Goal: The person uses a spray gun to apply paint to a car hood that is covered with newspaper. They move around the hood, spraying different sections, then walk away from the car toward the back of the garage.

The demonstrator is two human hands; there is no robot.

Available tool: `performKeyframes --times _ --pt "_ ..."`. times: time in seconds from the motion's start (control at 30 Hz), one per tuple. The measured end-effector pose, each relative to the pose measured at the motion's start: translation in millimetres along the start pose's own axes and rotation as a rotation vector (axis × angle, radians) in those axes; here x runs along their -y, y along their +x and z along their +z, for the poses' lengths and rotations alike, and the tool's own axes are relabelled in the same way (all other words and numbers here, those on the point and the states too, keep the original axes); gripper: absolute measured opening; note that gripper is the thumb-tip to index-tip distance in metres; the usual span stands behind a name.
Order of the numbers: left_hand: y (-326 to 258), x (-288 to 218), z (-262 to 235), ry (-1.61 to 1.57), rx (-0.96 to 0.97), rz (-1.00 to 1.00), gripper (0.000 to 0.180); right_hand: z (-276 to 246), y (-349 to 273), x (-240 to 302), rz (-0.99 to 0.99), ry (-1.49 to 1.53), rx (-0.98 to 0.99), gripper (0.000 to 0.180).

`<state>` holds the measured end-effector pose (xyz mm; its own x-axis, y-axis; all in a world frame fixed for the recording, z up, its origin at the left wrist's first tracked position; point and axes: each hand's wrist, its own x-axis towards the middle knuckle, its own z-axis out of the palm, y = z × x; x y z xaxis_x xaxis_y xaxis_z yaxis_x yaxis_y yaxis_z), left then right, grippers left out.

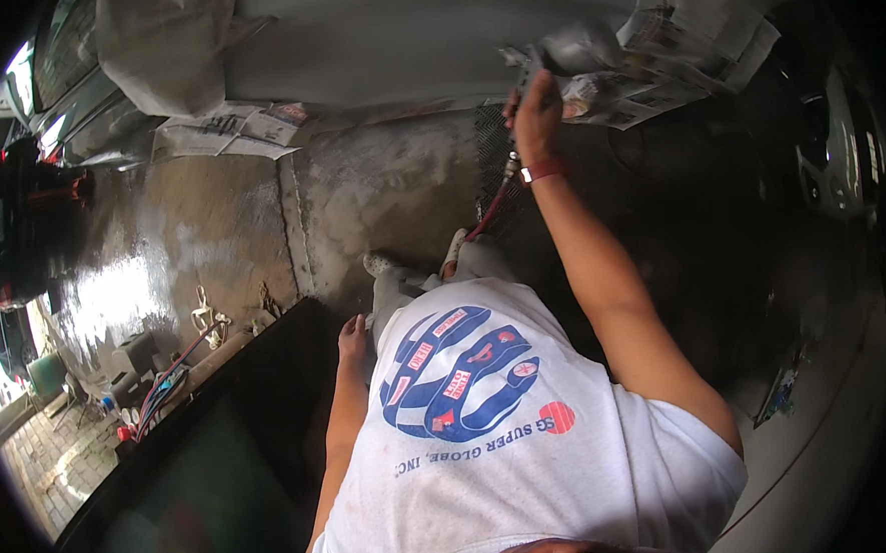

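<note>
Stretched forward, my right hand (538, 111) is closed around the grip of a spray gun (530, 64), a red band on its wrist. A pale, blurred cup (581, 45) shows beside the gun's head. From the bottom of the grip a red hose (492, 214) runs down past my legs. The gun is held in front of a smooth grey vehicle panel (401, 43), with a gap below the panel's lower edge. My left hand (352, 337) hangs low beside my thigh; most of its fingers are hidden, and nothing shows in it.
Newspaper sheets (230, 130) and pale masking paper (161, 51) cover the panel's left side; more newspaper (644, 96) hangs on the right. A dark glossy surface (212, 459) lies close on my left. Cables (168, 386) run past its far edge. The concrete floor (359, 196) looks wet in places.
</note>
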<state>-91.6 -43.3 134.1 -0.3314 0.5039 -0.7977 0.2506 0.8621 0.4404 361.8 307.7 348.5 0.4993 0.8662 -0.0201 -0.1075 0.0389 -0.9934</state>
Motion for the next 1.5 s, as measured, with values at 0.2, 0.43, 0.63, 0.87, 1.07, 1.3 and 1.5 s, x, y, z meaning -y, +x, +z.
performKeyframes --times 0.2,0.43,0.63,0.87,1.07,1.3,1.5 --pt "12.9 28.7 -15.0 -0.063 -0.064 -0.001 0.061 114.0 -42.7 1.5 -0.042 0.056 0.176 0.044" --pt "-4.0 23.5 -30.4 -0.075 -0.087 -0.029 0.062 197.4 -58.6 -9.3 -0.078 0.019 0.329 0.051" --pt "5.6 44.2 -35.0 -0.05 -0.107 -0.004 0.06 174.1 -46.4 -10.1 0.055 -0.041 0.342 0.057" --pt "14.6 28.4 -23.7 -0.065 -0.077 -0.005 0.06 39.2 -17.7 -29.4 0.025 -0.109 0.033 0.053" --pt "12.5 -5.6 -17.5 0.055 -0.052 0.005 0.064 -71.7 9.2 -28.3 0.057 -0.191 -0.25 0.054" --pt "-7.5 -40.9 -10.9 -0.031 -0.018 0.037 0.059 -131.0 22.9 -6.5 0.072 -0.232 -0.465 0.066" --pt "-12.9 -42.0 4.7 0.03 -0.041 0.061 0.062 -122.2 13.3 -28.2 0.102 -0.219 -0.492 0.067"
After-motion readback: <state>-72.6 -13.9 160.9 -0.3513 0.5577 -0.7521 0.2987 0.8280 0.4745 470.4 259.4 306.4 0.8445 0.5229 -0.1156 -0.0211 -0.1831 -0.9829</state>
